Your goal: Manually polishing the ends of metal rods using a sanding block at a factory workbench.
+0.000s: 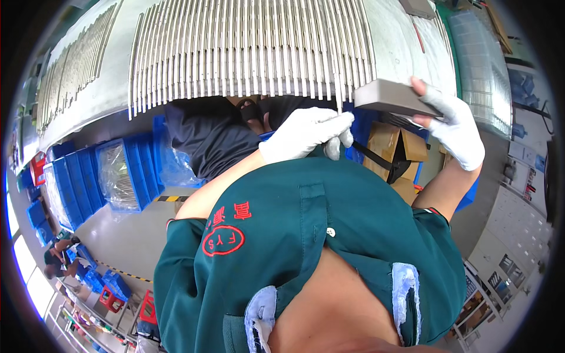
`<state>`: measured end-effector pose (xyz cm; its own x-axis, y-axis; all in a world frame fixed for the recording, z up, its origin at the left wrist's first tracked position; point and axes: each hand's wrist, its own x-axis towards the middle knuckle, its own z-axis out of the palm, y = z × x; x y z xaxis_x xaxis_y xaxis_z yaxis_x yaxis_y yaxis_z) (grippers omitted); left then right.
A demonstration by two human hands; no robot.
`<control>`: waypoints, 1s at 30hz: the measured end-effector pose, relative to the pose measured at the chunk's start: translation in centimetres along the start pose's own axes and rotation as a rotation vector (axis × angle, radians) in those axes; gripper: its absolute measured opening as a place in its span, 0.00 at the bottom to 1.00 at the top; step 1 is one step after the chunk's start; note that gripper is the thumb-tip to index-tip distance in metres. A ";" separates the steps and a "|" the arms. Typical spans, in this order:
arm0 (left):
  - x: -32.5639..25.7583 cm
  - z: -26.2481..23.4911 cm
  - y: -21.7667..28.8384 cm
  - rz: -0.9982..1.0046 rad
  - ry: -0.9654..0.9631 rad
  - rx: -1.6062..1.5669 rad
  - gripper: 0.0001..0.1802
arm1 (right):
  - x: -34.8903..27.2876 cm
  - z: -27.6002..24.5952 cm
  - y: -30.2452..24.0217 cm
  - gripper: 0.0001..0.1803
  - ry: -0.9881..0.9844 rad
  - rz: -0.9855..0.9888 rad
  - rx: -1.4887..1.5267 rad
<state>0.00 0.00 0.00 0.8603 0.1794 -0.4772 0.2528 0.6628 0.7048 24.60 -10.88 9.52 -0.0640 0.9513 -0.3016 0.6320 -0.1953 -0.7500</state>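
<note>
While the metal table carries a long row of thin steel rods overhanging its near edge, the gloved right hand grips a grey block at that edge. The left hand pinches one rod's tip. Rods look stiff, slick, light singly; best taken near the end. Blue bins and cardboard boxes crowd the floor below.

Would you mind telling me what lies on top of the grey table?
A long row of metal rods lies side by side on the table, their ends overhanging its edge. The left hand pinches one rod end; the right hand holds a grey block at the edge. Under the rods is hidden.
</note>
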 end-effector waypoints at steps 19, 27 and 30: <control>0.3 -0.3 -0.6 0.054 0.088 0.040 0.18 | -0.3 0.1 -0.6 0.34 0.250 0.052 0.081; 0.5 0.1 -1.4 0.166 0.056 -0.015 0.15 | 3.5 3.9 -1.4 0.28 0.071 -0.166 0.323; 0.4 -0.1 -1.6 0.196 -0.013 -0.086 0.15 | 4.9 4.9 -4.2 0.29 0.143 -0.455 -0.194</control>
<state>-0.10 -0.96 -1.38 0.8951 0.3021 -0.3280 0.0417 0.6756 0.7361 17.89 -6.61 8.30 -0.2685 0.9553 0.1236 0.6971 0.2812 -0.6596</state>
